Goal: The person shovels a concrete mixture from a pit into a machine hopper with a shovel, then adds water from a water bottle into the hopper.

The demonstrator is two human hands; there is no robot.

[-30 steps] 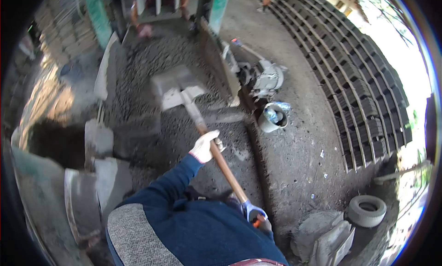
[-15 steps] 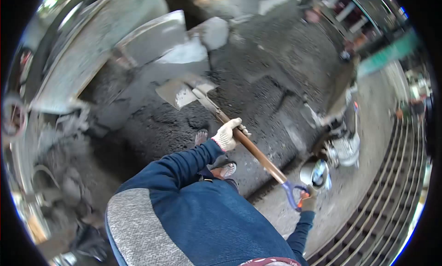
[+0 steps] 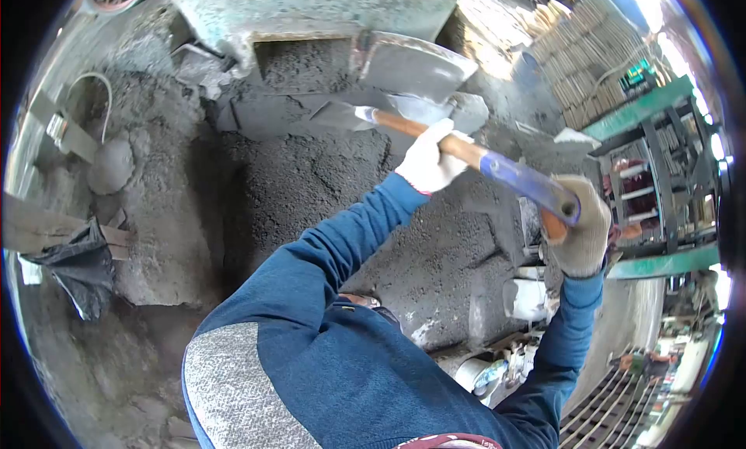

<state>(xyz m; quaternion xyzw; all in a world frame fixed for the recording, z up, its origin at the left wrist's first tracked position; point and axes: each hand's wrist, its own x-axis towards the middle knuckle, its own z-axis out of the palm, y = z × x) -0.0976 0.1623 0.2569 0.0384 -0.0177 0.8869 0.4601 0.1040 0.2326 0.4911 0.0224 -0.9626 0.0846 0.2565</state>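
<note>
A shovel (image 3: 406, 125) with a wooden shaft and a blue handle end crosses the upper middle of the view. My left hand (image 3: 435, 160), in a white knit glove, is wrapped round the shaft. My right hand (image 3: 581, 225), in a dusty glove, grips the handle at the top end, raised higher than the left. The grey shovel blade (image 3: 339, 115) points away over the far part of the dark, grainy damp mix (image 3: 299, 181) on the floor. Beyond it lies the low opening of a pale green metal housing (image 3: 326, 12).
A curved metal plate (image 3: 416, 68) stands behind the blade, to its right. White buckets (image 3: 525, 299) are at the right by a ledge. A rough mound (image 3: 159, 239) and a black plastic bag (image 3: 74, 264) lie left. Stacked boards (image 3: 583, 56) and a green frame (image 3: 660, 111) are at far right.
The shovel's handle end has swung up from low right with my right hand, and the blade now reaches farther forward. My left hand has moved forward, and the view has turned toward the green housing.
</note>
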